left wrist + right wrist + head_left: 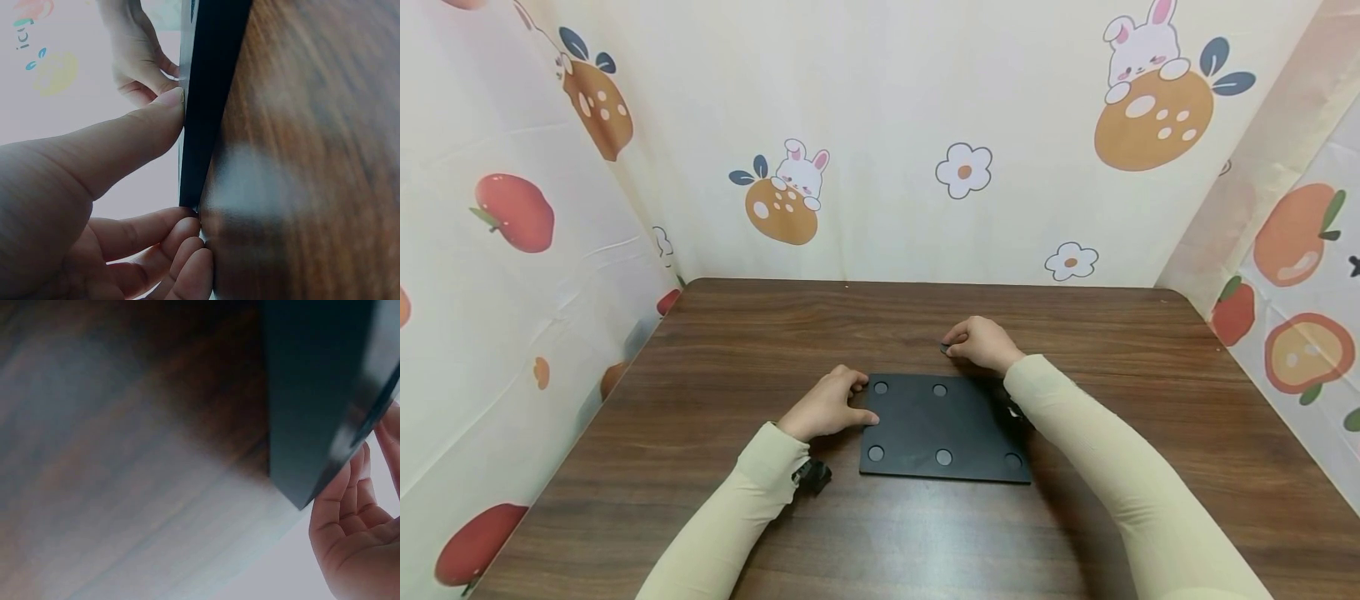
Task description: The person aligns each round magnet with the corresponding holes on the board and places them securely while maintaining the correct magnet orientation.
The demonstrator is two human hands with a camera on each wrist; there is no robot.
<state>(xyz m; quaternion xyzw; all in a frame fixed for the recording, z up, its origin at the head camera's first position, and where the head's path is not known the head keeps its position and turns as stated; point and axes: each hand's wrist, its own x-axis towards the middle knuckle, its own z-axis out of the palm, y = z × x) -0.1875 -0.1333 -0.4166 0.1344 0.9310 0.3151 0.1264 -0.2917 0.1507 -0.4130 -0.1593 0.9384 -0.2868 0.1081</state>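
Note:
A flat black rectangular board with several round grey spots lies on the table. My left hand grips its left edge in the head view, with the thumb on the top face. The left wrist view shows this thumb against the board and the other fingers curled at its edge. Beyond the board's far edge, my right hand pinches a small dark piece between thumb and fingertips, mostly hidden by them. In the right wrist view, the board's corner is close up, with my left hand beyond.
The brown wooden table surrounds the board. A pale curtain printed with fruit, rabbits and flowers hangs behind it and at both sides. A small black device sits at my left wrist. My right sleeve overlaps the board's right end.

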